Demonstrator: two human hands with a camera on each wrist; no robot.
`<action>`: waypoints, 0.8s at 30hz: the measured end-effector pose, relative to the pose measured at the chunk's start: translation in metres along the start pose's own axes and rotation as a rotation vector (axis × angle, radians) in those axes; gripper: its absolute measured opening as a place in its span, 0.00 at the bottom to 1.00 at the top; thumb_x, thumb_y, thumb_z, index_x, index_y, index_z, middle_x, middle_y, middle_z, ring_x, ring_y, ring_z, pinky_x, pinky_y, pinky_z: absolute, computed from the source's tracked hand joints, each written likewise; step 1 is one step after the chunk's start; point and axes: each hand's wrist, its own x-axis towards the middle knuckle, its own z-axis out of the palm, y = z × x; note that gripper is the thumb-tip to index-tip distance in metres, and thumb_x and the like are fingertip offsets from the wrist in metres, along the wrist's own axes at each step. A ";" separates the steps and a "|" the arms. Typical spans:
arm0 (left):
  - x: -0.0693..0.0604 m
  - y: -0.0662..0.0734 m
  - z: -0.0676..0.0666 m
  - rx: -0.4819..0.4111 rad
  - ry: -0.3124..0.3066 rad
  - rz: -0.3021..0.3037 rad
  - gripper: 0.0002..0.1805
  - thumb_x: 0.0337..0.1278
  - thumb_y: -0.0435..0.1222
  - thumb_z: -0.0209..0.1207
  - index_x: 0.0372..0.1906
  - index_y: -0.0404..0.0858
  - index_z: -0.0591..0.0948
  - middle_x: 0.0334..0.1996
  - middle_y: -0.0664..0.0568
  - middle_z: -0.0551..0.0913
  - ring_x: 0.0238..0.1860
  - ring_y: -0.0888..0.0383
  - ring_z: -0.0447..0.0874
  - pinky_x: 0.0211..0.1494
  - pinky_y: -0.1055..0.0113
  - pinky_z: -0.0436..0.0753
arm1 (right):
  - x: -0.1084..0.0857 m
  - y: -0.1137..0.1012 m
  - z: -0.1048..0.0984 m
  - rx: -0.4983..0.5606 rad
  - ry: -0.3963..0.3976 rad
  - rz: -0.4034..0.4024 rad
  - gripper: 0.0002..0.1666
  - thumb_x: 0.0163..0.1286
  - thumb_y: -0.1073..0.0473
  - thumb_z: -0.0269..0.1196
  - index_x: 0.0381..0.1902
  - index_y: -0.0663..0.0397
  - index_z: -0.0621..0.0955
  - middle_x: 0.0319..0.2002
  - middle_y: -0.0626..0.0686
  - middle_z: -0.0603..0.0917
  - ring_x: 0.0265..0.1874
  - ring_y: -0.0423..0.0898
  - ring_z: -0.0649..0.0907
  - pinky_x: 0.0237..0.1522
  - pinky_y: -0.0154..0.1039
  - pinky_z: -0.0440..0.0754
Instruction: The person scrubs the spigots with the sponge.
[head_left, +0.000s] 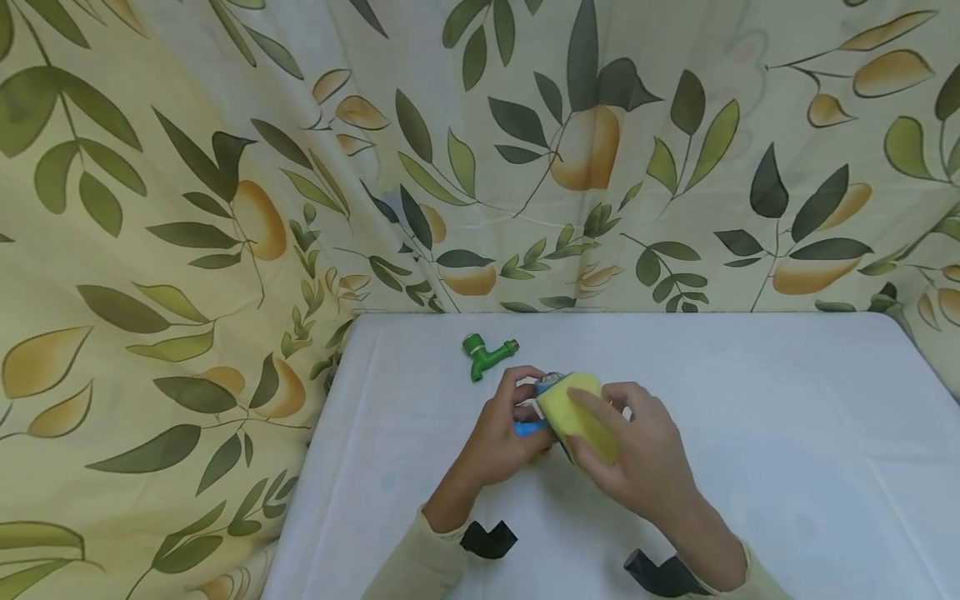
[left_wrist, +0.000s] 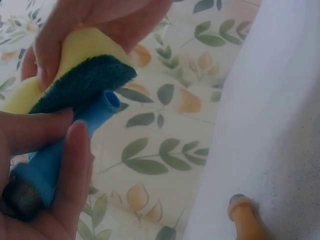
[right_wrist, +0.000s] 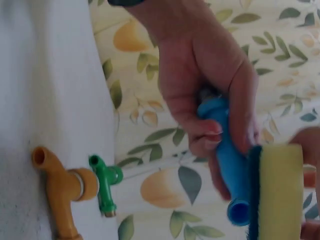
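Head view: dim, diffuse light; table (head_left: 795,417) greyish white, soft faint shadow mid-table. Wrist views hazier, low contrast, leaf-print cloth (left_wrist: 187,127) slightly out of focus.

Left grip (head_left: 498,440) curled, right grip (head_left: 642,454) pinching

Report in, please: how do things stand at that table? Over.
Left grip: holding blue tap. Right grip: holding sponge, green side toward tap. Nothing visible between them; green tap, orange tap on table.
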 end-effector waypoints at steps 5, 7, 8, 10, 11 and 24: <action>-0.001 -0.006 -0.007 -0.233 -0.181 0.072 0.42 0.65 0.25 0.61 0.78 0.46 0.55 0.62 0.39 0.73 0.46 0.62 0.87 0.47 0.64 0.89 | 0.000 0.002 -0.002 0.015 0.040 0.056 0.30 0.53 0.53 0.71 0.56 0.51 0.85 0.40 0.57 0.79 0.34 0.49 0.78 0.29 0.44 0.77; -0.001 -0.012 -0.013 -0.367 -0.294 0.105 0.45 0.65 0.24 0.60 0.81 0.42 0.50 0.65 0.40 0.69 0.54 0.60 0.84 0.52 0.67 0.87 | 0.001 0.002 -0.005 0.013 0.037 0.069 0.31 0.52 0.54 0.72 0.57 0.50 0.84 0.41 0.56 0.80 0.35 0.47 0.77 0.29 0.41 0.77; -0.001 -0.014 -0.016 -0.437 -0.350 0.112 0.47 0.65 0.25 0.60 0.82 0.41 0.48 0.67 0.41 0.66 0.57 0.59 0.83 0.54 0.69 0.85 | 0.002 0.003 -0.006 0.011 0.034 0.078 0.31 0.52 0.54 0.72 0.57 0.50 0.84 0.41 0.57 0.80 0.35 0.47 0.77 0.29 0.41 0.78; 0.000 -0.018 -0.021 -0.559 -0.450 0.120 0.50 0.66 0.28 0.62 0.83 0.41 0.43 0.70 0.43 0.63 0.61 0.57 0.81 0.58 0.70 0.82 | 0.003 0.003 -0.008 0.006 0.035 0.109 0.32 0.52 0.55 0.73 0.58 0.50 0.84 0.42 0.57 0.80 0.35 0.46 0.78 0.30 0.40 0.79; 0.001 -0.019 -0.023 -0.595 -0.485 0.126 0.52 0.66 0.31 0.63 0.83 0.42 0.41 0.72 0.43 0.62 0.63 0.56 0.81 0.58 0.71 0.82 | 0.004 0.003 -0.008 0.007 0.029 0.127 0.32 0.53 0.55 0.74 0.59 0.50 0.84 0.42 0.56 0.79 0.36 0.45 0.77 0.31 0.38 0.79; 0.005 -0.032 -0.018 -0.587 -0.412 0.180 0.59 0.59 0.47 0.71 0.82 0.38 0.44 0.70 0.50 0.71 0.70 0.57 0.72 0.69 0.67 0.75 | 0.003 -0.002 -0.010 0.061 -0.058 0.146 0.31 0.53 0.57 0.75 0.58 0.47 0.84 0.44 0.52 0.79 0.38 0.42 0.77 0.32 0.38 0.79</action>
